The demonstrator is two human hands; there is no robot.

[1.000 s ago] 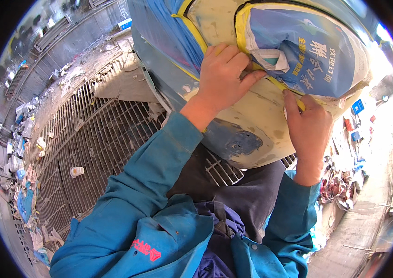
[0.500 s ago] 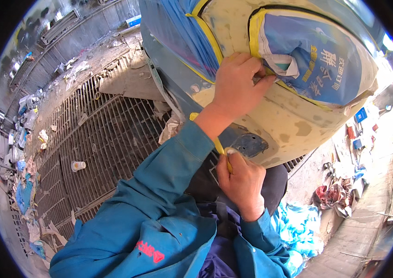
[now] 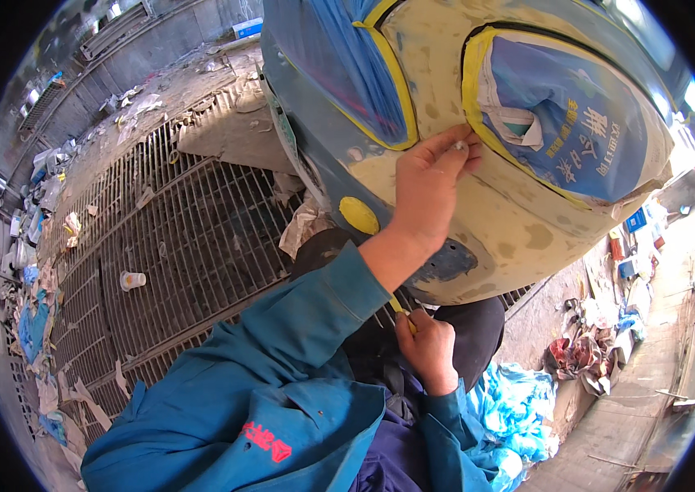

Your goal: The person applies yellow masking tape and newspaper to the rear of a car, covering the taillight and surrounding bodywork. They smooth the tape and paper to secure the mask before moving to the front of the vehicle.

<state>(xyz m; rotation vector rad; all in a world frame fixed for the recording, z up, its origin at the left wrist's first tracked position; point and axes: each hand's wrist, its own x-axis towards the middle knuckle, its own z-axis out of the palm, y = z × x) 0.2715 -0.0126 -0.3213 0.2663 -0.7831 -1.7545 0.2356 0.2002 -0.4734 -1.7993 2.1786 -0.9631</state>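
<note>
A primed car front end [image 3: 528, 221], beige with darker patches, fills the upper right. Printed blue sheeting [image 3: 560, 115] covers a rounded opening in it, edged with yellow masking tape [image 3: 472, 78]. At that opening's lower left corner, my left hand [image 3: 433, 180] presses its pinched thumb and fingertips to the taped edge; what lies between them is hidden. Lower down, before my knees, my right hand [image 3: 431, 348] closes around a piece of yellow tape [image 3: 405, 324]. A strip of it runs upward and disappears behind my left sleeve. A yellow oval [image 3: 359, 215] shows on the bumper beside my left forearm.
Blue film [image 3: 347, 82] with taped edges covers another opening at the left. Metal floor grating [image 3: 175, 246] stretches left, with a white cup [image 3: 132, 280] on it. Crumpled blue plastic [image 3: 515, 414] lies right of me, near dark red crumpled sheeting [image 3: 581, 353] and scraps.
My left hand has shifted down slightly relative to the opening, its fingers drawn closer together. My right hand has dropped lower, away from the bumper. The view has moved a little.
</note>
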